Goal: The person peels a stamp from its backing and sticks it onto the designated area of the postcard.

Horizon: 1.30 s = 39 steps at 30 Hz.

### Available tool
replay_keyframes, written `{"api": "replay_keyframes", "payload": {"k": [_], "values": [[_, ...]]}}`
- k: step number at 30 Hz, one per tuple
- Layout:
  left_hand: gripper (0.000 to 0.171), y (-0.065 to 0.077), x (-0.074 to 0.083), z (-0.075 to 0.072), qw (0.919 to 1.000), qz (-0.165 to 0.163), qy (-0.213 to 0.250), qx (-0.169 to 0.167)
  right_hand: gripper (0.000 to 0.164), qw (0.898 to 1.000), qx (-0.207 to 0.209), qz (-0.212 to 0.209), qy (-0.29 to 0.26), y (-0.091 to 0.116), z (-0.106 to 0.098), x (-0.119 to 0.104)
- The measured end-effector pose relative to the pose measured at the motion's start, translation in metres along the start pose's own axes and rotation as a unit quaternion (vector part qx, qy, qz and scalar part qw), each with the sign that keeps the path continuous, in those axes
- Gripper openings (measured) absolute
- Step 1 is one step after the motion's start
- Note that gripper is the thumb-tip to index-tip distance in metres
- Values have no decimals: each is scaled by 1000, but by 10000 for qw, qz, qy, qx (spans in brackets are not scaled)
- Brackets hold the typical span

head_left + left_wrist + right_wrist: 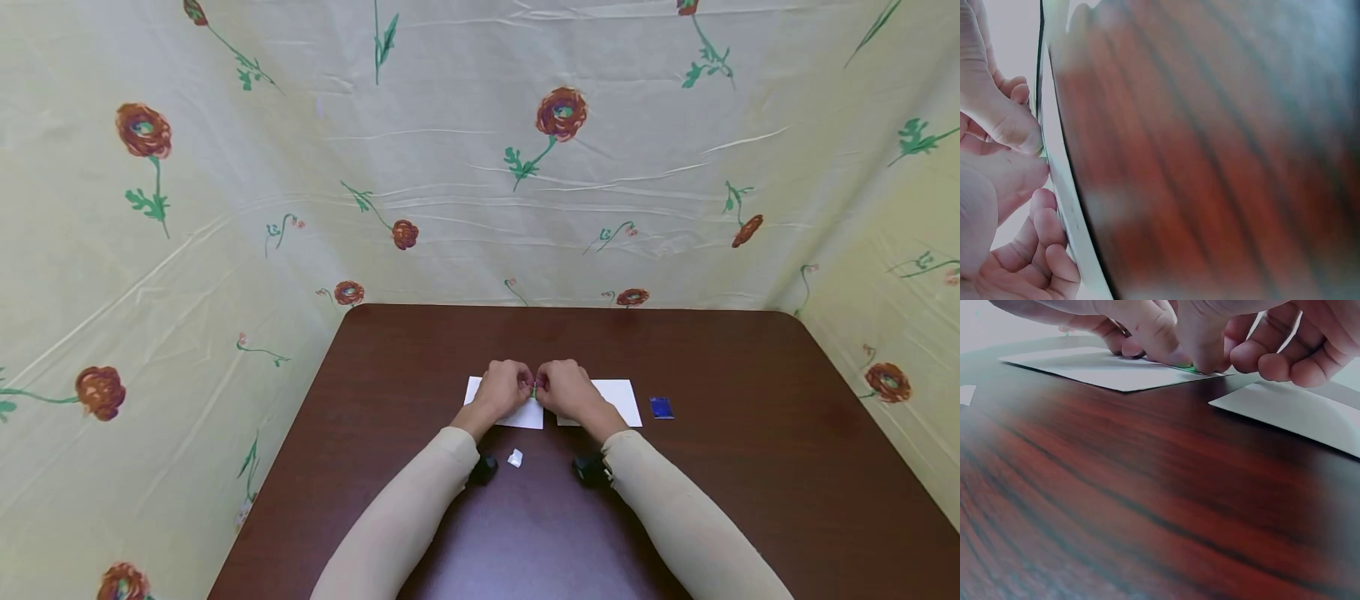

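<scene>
My left hand (pixel 506 389) and my right hand (pixel 566 390) meet over the inner edge of the left white card (pixel 525 418). Their thumbs and fingertips pinch a small green piece (pixel 533 394), mostly hidden by the fingers; its kind cannot be told. In the right wrist view, a sliver of the green piece (pixel 1190 368) shows at the card's edge, between the fingertips. The right white card (pixel 618 398) lies flat beneath my right hand, with a narrow gap between the two cards. Curled fingers of both hands fill the left side of the left wrist view.
A small blue packet (pixel 662 407) lies to the right of the right card. Nearer to me, a crumpled white scrap (pixel 515 457) sits between my forearms. Everything rests on a dark brown table (pixel 420 350), with a flowered cloth (pixel 465 167) hanging behind it and at the sides.
</scene>
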State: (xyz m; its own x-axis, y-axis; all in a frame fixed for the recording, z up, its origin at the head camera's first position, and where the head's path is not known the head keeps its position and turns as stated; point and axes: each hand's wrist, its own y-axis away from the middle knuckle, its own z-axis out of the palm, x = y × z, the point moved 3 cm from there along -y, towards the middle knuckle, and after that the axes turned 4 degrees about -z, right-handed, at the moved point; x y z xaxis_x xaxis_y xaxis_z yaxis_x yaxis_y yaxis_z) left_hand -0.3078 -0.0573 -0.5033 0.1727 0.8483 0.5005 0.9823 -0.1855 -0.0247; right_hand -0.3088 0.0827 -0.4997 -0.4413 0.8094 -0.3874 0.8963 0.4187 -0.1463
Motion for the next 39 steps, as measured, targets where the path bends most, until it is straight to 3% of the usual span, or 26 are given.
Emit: {"api": "replay_keyframes", "payload": {"k": [10, 22, 39], "values": [[7, 2, -1, -3, 9994, 86, -38, -322, 5, 9998, -190, 18, 47, 2, -2, -1], [9, 2, -6, -2, 9996, 127, -10, -270, 9, 9995, -192, 40, 259, 1, -3, -4], [10, 3, -3, 0, 9994, -109, -4, -315, 11, 9980, -374, 128, 489, 4, -5, -4]]}}
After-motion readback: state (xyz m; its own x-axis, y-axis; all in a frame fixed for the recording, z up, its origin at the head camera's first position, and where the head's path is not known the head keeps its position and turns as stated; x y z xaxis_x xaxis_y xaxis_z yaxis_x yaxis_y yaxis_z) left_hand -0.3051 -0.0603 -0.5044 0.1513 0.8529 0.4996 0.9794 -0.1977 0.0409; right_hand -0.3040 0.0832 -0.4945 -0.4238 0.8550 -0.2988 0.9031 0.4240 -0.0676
